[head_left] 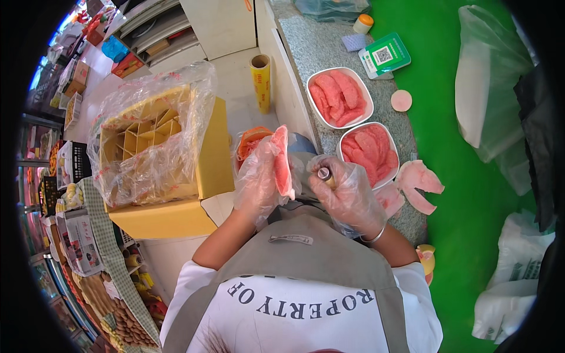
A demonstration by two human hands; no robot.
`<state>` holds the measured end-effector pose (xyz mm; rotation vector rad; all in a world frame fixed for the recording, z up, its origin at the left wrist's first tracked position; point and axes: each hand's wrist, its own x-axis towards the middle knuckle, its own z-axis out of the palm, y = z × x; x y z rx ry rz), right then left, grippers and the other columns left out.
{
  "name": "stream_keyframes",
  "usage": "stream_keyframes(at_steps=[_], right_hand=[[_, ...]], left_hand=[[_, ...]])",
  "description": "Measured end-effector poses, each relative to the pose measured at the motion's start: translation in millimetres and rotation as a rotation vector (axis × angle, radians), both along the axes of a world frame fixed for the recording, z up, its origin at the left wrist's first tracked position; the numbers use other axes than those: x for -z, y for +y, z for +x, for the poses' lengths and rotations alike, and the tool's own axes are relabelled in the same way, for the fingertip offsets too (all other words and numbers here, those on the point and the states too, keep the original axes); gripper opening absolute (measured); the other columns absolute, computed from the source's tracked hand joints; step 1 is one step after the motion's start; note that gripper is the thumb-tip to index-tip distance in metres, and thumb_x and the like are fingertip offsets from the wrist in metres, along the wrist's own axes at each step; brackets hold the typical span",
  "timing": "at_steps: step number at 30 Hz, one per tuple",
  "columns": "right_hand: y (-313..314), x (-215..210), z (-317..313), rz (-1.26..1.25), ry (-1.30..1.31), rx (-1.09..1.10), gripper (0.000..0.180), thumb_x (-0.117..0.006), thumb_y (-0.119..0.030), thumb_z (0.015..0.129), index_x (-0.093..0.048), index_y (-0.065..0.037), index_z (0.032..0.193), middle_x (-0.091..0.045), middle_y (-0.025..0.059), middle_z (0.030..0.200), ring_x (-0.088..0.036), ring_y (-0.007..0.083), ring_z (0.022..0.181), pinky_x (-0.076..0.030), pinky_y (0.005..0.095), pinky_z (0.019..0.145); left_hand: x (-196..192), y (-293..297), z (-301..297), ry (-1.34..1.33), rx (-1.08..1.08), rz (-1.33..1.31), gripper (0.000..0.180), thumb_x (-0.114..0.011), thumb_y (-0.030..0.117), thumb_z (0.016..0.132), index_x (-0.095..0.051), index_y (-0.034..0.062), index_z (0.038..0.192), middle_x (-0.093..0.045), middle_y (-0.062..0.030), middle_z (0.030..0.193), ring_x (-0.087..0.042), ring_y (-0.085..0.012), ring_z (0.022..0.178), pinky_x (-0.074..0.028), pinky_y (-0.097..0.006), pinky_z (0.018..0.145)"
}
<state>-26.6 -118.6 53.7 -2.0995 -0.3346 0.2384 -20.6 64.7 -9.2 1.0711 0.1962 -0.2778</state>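
My left hand (254, 185), in a clear plastic glove, grips a red pomelo segment (282, 162) with pale membrane along its edge. In my right hand (351, 197), gloved too, the fingers wrap around a tool handle (325, 175) with a metal end cap; its working end is hidden, so I cannot tell its kind. Beside the right hand stands a white tub (396, 170) filled with peeled red pomelo flesh (369, 152). A second such tub (311, 101) lies farther off. Pale pomelo peel (419, 183) rests against the nearer tub.
Left of me stands a yellow cardboard box (159, 220) with dividers and clear plastic. An orange-rimmed container (250, 141) with scraps sits below my left hand. On the grey counter (309, 41) are a green code stand (385, 56) and an orange-lidded jar (364, 23). Plastic bags (509, 282) hang right.
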Motion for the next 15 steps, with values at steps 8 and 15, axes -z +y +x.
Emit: stream_keyframes(at_steps=[8, 15], right_hand=[[1.1, 7.1, 0.4, -0.083, -0.242, -0.129, 0.023, -0.063, -0.020, 0.094, -0.056, -0.002, 0.108, -0.063, 0.0146, 0.088, -0.062, 0.0320, 0.068, -0.052, 0.0387, 0.064], [-6.8, 1.7, -0.5, 0.523, 0.398, -0.012, 0.019, -0.048, -0.018, 0.104, -0.058, -0.001, 0.104, -0.057, 0.0030, 0.076, -0.053, 0.0080, 0.062, -0.042, 0.0240, 0.055]], left_hand=[[0.1, 2.6, 1.1, -0.012, 0.071, -0.077, 0.057, -0.048, 0.053, 0.100, -0.055, 0.0028, 0.126, -0.056, -0.0001, 0.075, -0.048, -0.0076, 0.052, -0.037, -0.021, 0.044], [-12.9, 10.1, 4.8, 0.110, 0.111, -0.026, 0.042, -0.049, 0.040, 0.103, -0.060, 0.0046, 0.123, -0.059, -0.0011, 0.083, -0.052, -0.0085, 0.062, -0.041, -0.022, 0.050]])
